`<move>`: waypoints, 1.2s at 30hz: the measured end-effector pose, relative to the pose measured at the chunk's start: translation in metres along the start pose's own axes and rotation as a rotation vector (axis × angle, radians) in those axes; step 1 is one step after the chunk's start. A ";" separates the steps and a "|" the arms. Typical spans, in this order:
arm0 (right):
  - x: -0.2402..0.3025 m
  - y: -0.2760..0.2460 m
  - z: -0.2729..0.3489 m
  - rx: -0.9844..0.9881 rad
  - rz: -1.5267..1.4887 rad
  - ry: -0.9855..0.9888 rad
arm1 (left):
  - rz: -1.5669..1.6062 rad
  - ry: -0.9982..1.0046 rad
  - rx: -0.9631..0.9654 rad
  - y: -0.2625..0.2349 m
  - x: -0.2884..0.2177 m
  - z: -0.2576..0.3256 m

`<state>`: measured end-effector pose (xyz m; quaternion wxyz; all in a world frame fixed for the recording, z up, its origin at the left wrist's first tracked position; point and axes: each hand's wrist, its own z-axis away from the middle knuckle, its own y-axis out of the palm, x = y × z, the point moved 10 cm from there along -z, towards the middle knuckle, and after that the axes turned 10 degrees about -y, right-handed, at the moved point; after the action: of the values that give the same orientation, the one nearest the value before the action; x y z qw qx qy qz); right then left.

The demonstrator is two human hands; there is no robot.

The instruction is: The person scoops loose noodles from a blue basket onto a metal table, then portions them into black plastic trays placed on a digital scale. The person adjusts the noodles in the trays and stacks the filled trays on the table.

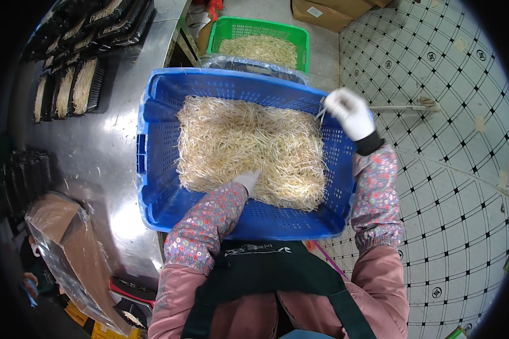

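A large blue crate stands in front of me with a thick bed of pale bean sprouts in it. My left hand, in a white glove, rests on the near side of the sprouts with its visible fingers stretched out; part of the hand is hidden. Over the crate's right rim is my right hand, also white-gloved and somewhat blurred. Its fingers are curled together, with a few thin pale strands, seemingly sprouts, hanging from them.
A steel table on the left carries black trays of sprouts and an opened cardboard box. Beyond the blue crate stands a green crate of sprouts. Another cardboard box sits at the back; patterned floor lies right.
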<state>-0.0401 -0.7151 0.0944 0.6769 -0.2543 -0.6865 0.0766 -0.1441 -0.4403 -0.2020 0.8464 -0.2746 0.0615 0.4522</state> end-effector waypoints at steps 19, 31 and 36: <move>-0.101 0.184 0.227 0.888 1.002 0.131 | 0.055 -0.048 -0.060 -0.001 -0.007 0.005; -0.117 0.186 0.230 0.871 0.903 0.155 | -0.012 -0.121 0.088 0.017 -0.002 -0.013; -0.093 0.170 0.215 0.779 0.770 0.192 | -0.055 -0.126 0.289 -0.005 -0.011 0.027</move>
<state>-0.2107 -0.5595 -0.0804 0.7036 -0.2234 -0.4002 0.5430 -0.1502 -0.4368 -0.1733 0.8913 -0.1228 0.0653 0.4315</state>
